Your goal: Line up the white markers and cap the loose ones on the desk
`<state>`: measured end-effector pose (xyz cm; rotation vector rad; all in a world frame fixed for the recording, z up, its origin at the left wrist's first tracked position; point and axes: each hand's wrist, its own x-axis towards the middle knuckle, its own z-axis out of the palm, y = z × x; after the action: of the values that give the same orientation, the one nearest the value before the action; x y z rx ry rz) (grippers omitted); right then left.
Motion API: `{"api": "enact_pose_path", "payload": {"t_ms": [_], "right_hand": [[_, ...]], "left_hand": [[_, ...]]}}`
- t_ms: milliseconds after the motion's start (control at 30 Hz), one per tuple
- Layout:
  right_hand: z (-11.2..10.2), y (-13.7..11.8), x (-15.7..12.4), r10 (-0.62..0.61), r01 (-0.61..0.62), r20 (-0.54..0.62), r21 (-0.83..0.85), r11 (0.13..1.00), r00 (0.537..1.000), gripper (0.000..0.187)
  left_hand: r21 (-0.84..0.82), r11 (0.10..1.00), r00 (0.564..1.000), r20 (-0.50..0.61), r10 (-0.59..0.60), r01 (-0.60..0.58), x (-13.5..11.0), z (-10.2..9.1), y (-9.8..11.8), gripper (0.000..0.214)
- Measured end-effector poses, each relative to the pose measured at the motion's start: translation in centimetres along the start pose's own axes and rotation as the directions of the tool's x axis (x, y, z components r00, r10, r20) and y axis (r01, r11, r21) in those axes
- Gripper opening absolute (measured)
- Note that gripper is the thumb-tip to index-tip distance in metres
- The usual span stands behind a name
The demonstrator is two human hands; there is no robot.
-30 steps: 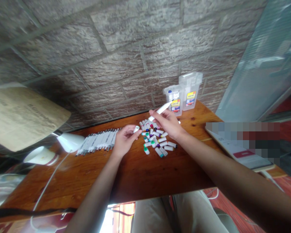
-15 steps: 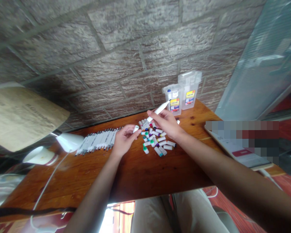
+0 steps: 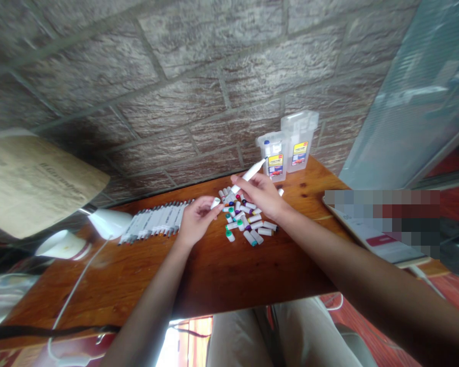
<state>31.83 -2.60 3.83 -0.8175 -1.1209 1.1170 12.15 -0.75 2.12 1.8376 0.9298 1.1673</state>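
Observation:
Between the fingertips of my left hand (image 3: 196, 218) is a white marker cap (image 3: 214, 203). My right hand (image 3: 265, 196) grips a white uncapped marker (image 3: 254, 170), its narrow end pointing up and to the right. The cap and the marker are apart from each other. Under and between my hands lies a loose pile of marker caps (image 3: 256, 225), white with coloured ends. To the left of my left hand, several capless markers (image 3: 158, 222) lie side by side in a row.
Two clear plastic cases (image 3: 276, 175) with yellow labels stand by the stone wall (image 3: 176, 112); the front one holds a blue-capped marker (image 3: 266, 148). A lamp (image 3: 110, 224), a paper cup (image 3: 63, 246) and a white cable (image 3: 80, 280) are at left. A desk calendar (image 3: 367, 232) stands at right.
Both hands keep almost the same place and grip. The marker in my right hand has shifted very slightly, and the pile and row look unchanged.

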Motion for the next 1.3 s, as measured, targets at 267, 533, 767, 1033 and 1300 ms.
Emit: {"api": "enact_pose_path", "payload": {"t_ms": [267,533,767,1033,1300], "right_hand": [[0.19,-0.33,-0.22,0.002,-0.001,0.022,-0.035,0.999,1.0,0.046],[0.23,-0.15,-0.19,0.0,0.001,0.025,-0.032,0.999,1.0,0.044],[0.19,-0.22,-0.21,-0.005,0.006,0.031,-0.049,0.999,1.0,0.045],[0.2,-0.12,-0.25,-0.002,0.006,0.048,-0.091,0.996,0.999,0.045],[0.41,-0.47,-0.41,0.021,-0.018,0.037,-0.061,0.998,0.999,0.043]], "left_hand": [[0.019,1.0,1.0,0.024,0.001,-0.002,-0.05,-0.14,-0.31,0.027],[0.019,1.0,0.999,0.03,-0.013,0.013,-0.13,-0.07,-0.03,0.028],[0.017,1.0,0.999,0.034,-0.025,0.025,-0.11,0.07,0.32,0.028],[0.023,0.999,0.998,0.055,-0.024,0.023,-0.1,-0.04,0.01,0.026],[0.026,1.0,0.998,0.064,-0.02,0.018,-0.06,-0.05,-0.11,0.025]]}}
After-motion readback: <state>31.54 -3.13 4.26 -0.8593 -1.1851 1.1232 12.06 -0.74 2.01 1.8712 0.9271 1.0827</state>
